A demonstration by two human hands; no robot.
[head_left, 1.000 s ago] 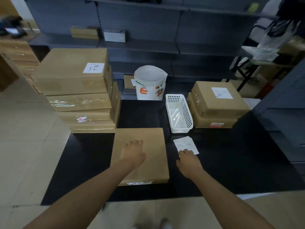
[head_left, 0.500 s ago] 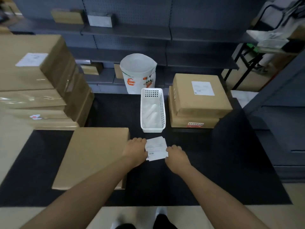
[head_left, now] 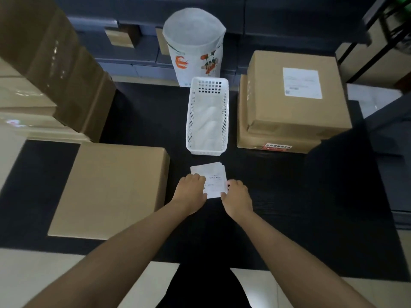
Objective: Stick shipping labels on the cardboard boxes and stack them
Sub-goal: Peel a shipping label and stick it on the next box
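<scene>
A small pile of white shipping labels point(head_left: 212, 177) lies on the black table point(head_left: 278, 185), just in front of the white basket. My left hand point(head_left: 191, 193) rests with curled fingers on the pile's left edge. My right hand point(head_left: 236, 197) has its curled fingers at the pile's lower right corner. Whether either hand has lifted a label cannot be told. A flat unlabelled cardboard box point(head_left: 113, 190) lies to the left of my hands. At the right, two boxes are stacked point(head_left: 289, 116), the top one bearing a label point(head_left: 302, 83).
A white perforated basket point(head_left: 208, 116) stands behind the labels, with a white printed bag point(head_left: 194, 45) behind it. A tall stack of cardboard boxes point(head_left: 44, 74) fills the left. Dark shelving runs along the back. The table's front edge is near my body.
My left hand left the flat box and moved right onto the labels. The right hand shifted to the pile's corner. The camera swung right and tilted down.
</scene>
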